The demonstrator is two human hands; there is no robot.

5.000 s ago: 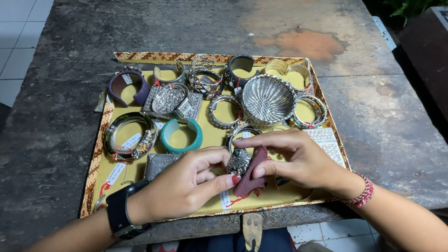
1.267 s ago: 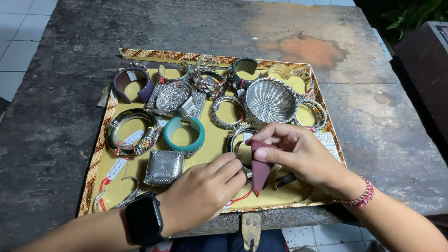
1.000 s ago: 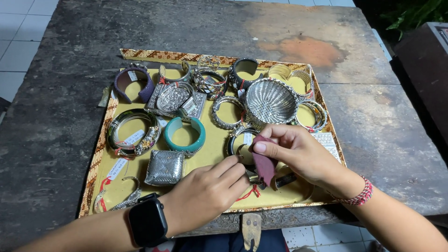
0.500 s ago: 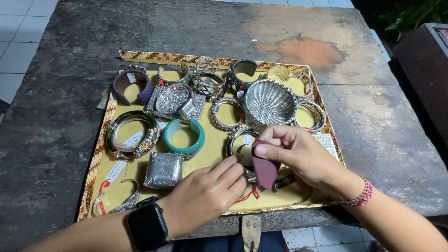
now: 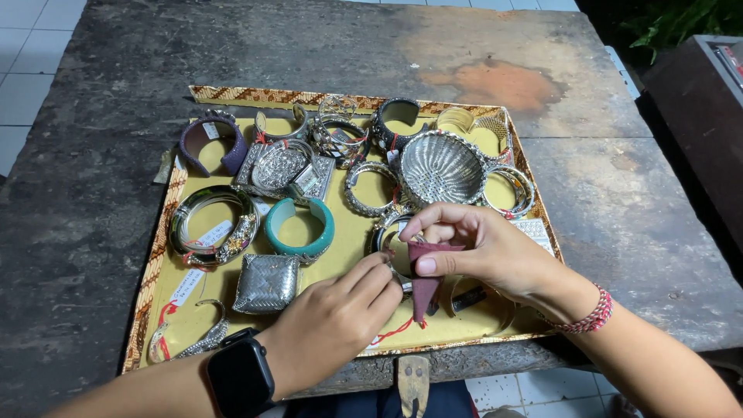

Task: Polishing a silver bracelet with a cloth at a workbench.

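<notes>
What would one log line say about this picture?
right hand: pinches dark red cloth | left hand: fingertips at silver bangle | yellow tray: more bracelets, silver bowl

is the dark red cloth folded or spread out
Folded: the dark red cloth hangs as a narrow doubled strip pinched in the right hand.

Place: looks like a small jewellery stall or craft shop.
Display: yellow-lined tray with woven patterned border (image 5: 232, 94), centre, crowded with bangles.
Price tags: small white paper labels on red strings (image 5: 188, 285), at 8 o'clock.
Wares: teal open cuff bracelet (image 5: 300, 229); silver shell-shaped metal dish (image 5: 442, 169); silver woven metal box (image 5: 267, 283).
Surface: worn dark stone table (image 5: 93, 139).
Floor: pale tiles (image 5: 23, 46) at 10 o'clock.
</notes>
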